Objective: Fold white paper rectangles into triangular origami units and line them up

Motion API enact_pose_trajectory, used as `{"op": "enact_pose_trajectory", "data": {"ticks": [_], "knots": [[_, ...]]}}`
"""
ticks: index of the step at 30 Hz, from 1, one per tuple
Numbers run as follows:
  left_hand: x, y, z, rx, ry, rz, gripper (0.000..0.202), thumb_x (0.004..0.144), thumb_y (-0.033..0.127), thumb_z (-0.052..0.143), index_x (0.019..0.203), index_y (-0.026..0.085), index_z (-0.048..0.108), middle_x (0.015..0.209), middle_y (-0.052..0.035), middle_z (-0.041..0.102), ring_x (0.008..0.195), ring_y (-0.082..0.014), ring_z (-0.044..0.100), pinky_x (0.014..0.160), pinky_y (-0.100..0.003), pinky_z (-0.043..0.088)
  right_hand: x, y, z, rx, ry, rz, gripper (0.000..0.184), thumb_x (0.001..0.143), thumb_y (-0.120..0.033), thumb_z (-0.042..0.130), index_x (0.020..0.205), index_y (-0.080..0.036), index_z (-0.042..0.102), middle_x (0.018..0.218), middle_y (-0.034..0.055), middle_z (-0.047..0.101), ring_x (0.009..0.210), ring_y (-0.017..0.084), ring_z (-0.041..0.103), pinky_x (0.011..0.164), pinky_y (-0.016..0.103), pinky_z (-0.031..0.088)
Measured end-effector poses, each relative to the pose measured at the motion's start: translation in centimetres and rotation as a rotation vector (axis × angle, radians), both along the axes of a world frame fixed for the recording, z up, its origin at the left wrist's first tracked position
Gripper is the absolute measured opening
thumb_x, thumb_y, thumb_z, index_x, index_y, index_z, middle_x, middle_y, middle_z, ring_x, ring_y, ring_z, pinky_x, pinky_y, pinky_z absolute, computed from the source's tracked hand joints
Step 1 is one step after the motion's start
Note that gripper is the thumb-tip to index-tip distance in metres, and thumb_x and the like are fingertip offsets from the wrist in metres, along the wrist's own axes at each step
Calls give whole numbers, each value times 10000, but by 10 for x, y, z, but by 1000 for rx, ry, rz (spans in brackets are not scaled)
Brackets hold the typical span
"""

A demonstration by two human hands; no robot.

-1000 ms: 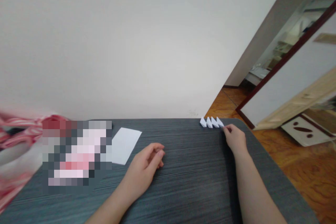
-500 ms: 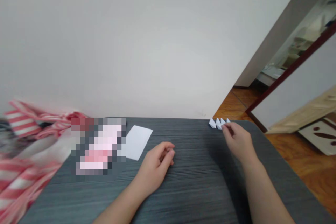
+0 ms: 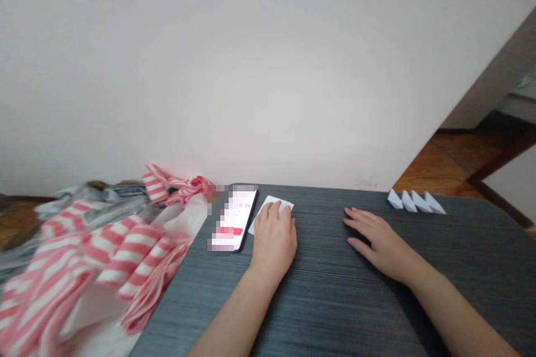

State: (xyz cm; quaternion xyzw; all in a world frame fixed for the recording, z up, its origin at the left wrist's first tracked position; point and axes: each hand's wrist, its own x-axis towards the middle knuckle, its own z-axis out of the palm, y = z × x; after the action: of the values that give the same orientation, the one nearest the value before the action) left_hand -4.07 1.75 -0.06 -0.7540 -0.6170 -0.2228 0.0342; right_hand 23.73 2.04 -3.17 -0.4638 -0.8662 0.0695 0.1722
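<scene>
My left hand (image 3: 274,233) lies flat on a white sheet of paper (image 3: 271,204) near the far edge of the dark grey table (image 3: 335,301); its fingers are stretched out and cover most of the sheet. My right hand (image 3: 377,237) hovers or rests on the table to the right, fingers spread, holding nothing. A row of several small folded white paper pieces (image 3: 414,201) stands at the far right of the table, apart from my right hand.
A phone (image 3: 235,219) with a lit screen lies just left of the paper. A red-and-white striped plastic bag (image 3: 100,256) is heaped at the table's left edge. A white wall runs behind; wooden floor (image 3: 444,164) shows at the right.
My view turned left. My right hand left the folded pieces and drew back toward the middle with fingers spread. My left hand moved forward and flattened onto the white sheet.
</scene>
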Motion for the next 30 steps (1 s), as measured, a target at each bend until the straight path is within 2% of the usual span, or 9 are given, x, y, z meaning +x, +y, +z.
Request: {"op": "enact_pose_trajectory", "data": {"ticks": [3,7,10,17,22,25,30], "knots": [[-2,3,-3,-48,118,83,267,922,252,510,1115,115,633,1313,-175,564,1203,-340,474,983,-477,404,3,1,0,-16,15,-4,402,919,-340,581,1292,-196,625,1435,126,534,1343,312,457,1083,532,396],[-1,4,-4,-131,189,88,234,931,278,507,1009,127,669,1219,-153,623,1114,-320,524,894,-441,442,5,1,0,-32,15,-7,405,921,-346,578,1293,-194,626,1448,123,521,1350,313,449,1090,530,386],[0,4,-3,-151,197,75,228,941,252,486,962,138,682,1169,-137,647,1077,-309,539,852,-430,448,5,1,-1,-32,30,-9,400,920,-349,580,1291,-208,628,1445,117,525,1349,315,449,1090,534,382],[-2,6,-1,-153,171,50,233,937,200,467,901,136,688,1137,-122,671,1063,-300,554,859,-408,443,5,1,-2,-21,27,-5,394,921,-339,580,1289,-208,629,1445,114,526,1348,313,452,1088,532,385],[-2,7,0,-160,190,32,238,912,122,440,857,128,671,985,-124,694,968,-281,589,845,-381,445,4,0,-1,-26,16,-11,403,922,-337,578,1297,-198,624,1445,122,525,1347,314,451,1085,534,390],[-2,8,-2,-155,199,51,230,903,111,434,868,119,661,884,-124,689,926,-285,604,806,-372,452,4,1,-2,-22,12,-10,402,923,-333,576,1297,-195,625,1444,123,525,1346,314,453,1085,535,391],[-3,9,-2,-148,205,97,253,923,134,413,858,125,657,832,-124,679,901,-285,616,762,-359,450,6,2,-3,-19,11,-1,396,919,-340,582,1284,-194,633,1448,121,520,1349,313,451,1089,530,388]]}}
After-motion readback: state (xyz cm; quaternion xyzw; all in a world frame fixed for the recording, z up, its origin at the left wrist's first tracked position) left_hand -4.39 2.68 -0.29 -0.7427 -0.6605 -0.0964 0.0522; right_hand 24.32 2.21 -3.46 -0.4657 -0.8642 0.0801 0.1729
